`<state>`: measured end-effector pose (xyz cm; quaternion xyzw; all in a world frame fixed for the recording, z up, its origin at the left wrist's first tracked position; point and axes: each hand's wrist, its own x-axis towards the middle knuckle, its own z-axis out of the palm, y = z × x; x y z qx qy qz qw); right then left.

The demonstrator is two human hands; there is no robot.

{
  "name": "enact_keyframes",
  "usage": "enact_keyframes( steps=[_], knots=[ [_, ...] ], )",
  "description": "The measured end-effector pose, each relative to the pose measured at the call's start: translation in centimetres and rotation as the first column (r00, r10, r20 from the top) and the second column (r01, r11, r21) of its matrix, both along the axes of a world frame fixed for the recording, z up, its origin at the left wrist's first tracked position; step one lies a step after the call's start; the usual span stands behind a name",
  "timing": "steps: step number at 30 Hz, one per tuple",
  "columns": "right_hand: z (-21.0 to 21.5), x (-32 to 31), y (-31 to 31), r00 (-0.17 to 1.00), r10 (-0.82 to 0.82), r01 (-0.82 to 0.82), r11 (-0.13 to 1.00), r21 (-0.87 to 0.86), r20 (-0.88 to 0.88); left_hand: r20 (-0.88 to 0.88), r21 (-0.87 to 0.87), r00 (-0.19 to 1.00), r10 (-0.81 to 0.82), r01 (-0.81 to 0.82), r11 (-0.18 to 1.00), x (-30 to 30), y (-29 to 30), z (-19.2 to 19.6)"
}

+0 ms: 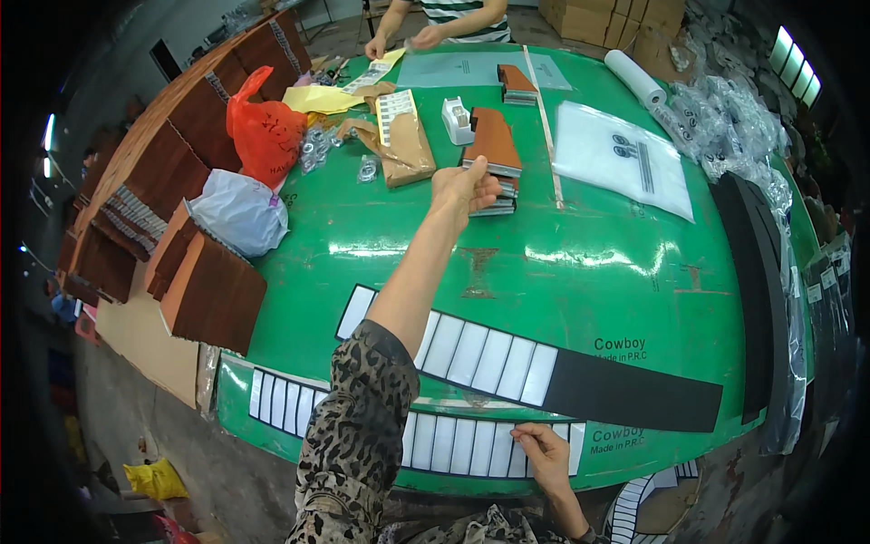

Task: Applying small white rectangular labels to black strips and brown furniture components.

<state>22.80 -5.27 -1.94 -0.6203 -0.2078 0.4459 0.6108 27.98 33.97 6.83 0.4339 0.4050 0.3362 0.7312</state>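
Note:
My left hand (pixel 467 188) reaches far across the green table. Its fingers are curled at the near end of a stack of brown pieces (pixel 492 140) with grey edges, the thumb up against it. Low on the table, my right hand (pixel 546 458) has thumb and fingertips pinched together over a black-edged strip of white panels (pixel 453 444). Whatever those fingertips hold is too small to tell. Between the hands lies a second strip (pixel 494 358), white-panelled and plain black at its right end; my left forearm crosses over both strips and hides part of them.
A white tape dispenser (pixel 457 121) and brown paper package (pixel 408 154) stand beside the stack. Red (pixel 263 131) and white bags (pixel 240 213) sit left, near brown blocks (pixel 215 295). Clear plastic bags (pixel 621 159) and long black strips (pixel 752 290) lie right. Another person's hands (pixel 426 38) work opposite.

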Motion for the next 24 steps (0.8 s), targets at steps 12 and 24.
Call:
enact_keyframes(
  steps=[12,24],
  knots=[
    [4.4,2.8,-3.3,0.913,-0.212,0.200,0.977,0.071,0.348,-0.378,0.610,0.920,0.098,0.168,0.775,-22.0,-6.1,5.8],
    [2.3,-3.7,-5.3,0.147,0.200,-0.123,0.975,-0.182,0.969,-0.768,0.624,0.564,0.304,0.766,0.156,-38.0,-24.6,-4.4]
  ],
)
